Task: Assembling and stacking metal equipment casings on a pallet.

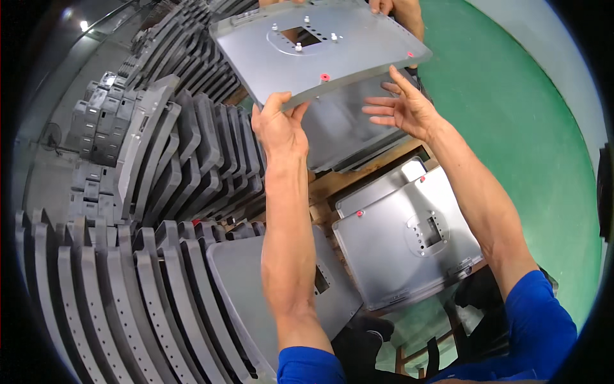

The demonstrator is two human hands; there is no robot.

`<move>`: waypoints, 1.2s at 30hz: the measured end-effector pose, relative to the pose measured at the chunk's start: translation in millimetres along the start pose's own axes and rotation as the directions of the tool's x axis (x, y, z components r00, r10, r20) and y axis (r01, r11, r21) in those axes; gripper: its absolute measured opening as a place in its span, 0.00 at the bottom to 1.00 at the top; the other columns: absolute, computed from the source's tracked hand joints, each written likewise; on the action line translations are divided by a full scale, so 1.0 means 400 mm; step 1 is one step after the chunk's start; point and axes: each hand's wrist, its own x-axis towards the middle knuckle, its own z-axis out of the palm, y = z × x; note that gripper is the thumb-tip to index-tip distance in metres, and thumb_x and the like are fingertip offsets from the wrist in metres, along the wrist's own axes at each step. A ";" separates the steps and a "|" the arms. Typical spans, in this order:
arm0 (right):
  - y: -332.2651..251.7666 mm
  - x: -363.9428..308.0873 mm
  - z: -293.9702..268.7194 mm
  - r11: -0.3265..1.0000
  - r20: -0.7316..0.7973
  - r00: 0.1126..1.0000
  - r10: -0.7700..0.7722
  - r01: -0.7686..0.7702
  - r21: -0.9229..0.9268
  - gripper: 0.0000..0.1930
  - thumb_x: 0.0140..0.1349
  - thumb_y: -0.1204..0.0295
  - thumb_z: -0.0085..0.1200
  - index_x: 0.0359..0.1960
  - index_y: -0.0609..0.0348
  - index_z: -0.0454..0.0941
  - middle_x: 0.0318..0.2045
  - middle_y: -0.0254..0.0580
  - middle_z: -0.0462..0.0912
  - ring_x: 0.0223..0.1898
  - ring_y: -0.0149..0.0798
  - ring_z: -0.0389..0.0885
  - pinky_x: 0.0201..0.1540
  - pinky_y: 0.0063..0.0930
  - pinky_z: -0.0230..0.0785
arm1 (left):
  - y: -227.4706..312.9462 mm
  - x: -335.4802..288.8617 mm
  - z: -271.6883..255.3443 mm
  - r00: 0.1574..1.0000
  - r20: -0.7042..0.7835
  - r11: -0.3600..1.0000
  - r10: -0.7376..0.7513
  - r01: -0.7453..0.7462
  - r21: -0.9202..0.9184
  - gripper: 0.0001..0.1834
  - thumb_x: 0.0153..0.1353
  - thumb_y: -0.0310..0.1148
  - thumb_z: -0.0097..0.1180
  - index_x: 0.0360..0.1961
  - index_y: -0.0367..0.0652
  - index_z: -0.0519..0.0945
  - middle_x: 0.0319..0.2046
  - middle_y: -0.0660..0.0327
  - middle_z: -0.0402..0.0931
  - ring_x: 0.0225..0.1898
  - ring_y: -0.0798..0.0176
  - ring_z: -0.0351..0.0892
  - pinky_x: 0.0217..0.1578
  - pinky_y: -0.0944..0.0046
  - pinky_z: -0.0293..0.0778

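Note:
A grey sheet-metal panel (364,48) with a square cutout, small studs and two red-marked holes is held up at the top. My left hand (280,128) grips its near left edge, thumb on top and fingers underneath. Below the near right edge, my right hand (409,109) has its fingers spread; its thumb tip reaches the edge, and I cannot tell whether it touches. Another person's hand (406,11) is at the panel's far right edge, and part of a second hand shows at the far edge. Under the raised panel lies another flat grey panel (345,121).
Similar panels (400,237) lie on a wooden pallet (339,179) below my forearms. Rows of curved grey panels (204,141) stand packed on the left, with more (121,301) at lower left. Green floor (511,115) stretches along the right.

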 end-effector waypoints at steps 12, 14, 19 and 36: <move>-0.120 -0.269 -0.067 0.951 -0.082 0.994 -0.070 0.091 0.295 0.60 0.54 0.35 0.53 0.71 0.61 0.30 0.62 0.72 0.59 0.58 0.62 0.70 0.52 0.48 0.74 | 0.349 -0.046 0.078 0.995 0.047 0.989 -0.088 0.081 0.127 0.17 0.53 0.28 0.45 0.43 0.28 0.67 0.44 0.41 0.72 0.43 0.41 0.78 0.46 0.42 0.78; -0.181 -0.280 -0.066 0.925 -0.067 0.988 -0.138 0.153 0.348 0.59 0.55 0.34 0.50 0.71 0.62 0.30 0.64 0.71 0.56 0.60 0.59 0.68 0.53 0.47 0.74 | 0.327 -0.099 0.053 0.997 -0.002 0.994 -0.081 0.081 0.067 0.17 0.52 0.28 0.45 0.43 0.28 0.69 0.44 0.45 0.73 0.42 0.42 0.78 0.44 0.43 0.79; -0.269 -0.282 -0.031 0.960 0.080 0.985 -0.154 0.130 0.247 0.56 0.57 0.34 0.48 0.69 0.69 0.37 0.63 0.69 0.59 0.59 0.57 0.70 0.54 0.47 0.73 | 0.342 -0.274 0.004 0.997 -0.074 0.997 -0.020 0.025 0.073 0.21 0.51 0.27 0.48 0.48 0.29 0.69 0.43 0.49 0.74 0.45 0.49 0.78 0.45 0.47 0.80; -0.241 -0.527 -0.070 0.940 -0.332 0.928 -0.166 0.251 0.231 0.09 0.48 0.75 0.59 0.31 0.60 0.77 0.31 0.40 0.78 0.35 0.37 0.76 0.48 0.41 0.70 | 0.328 -0.626 0.053 0.977 -0.190 0.996 -0.094 0.092 -0.018 0.25 0.48 0.25 0.49 0.51 0.31 0.67 0.49 0.47 0.73 0.48 0.47 0.78 0.46 0.49 0.81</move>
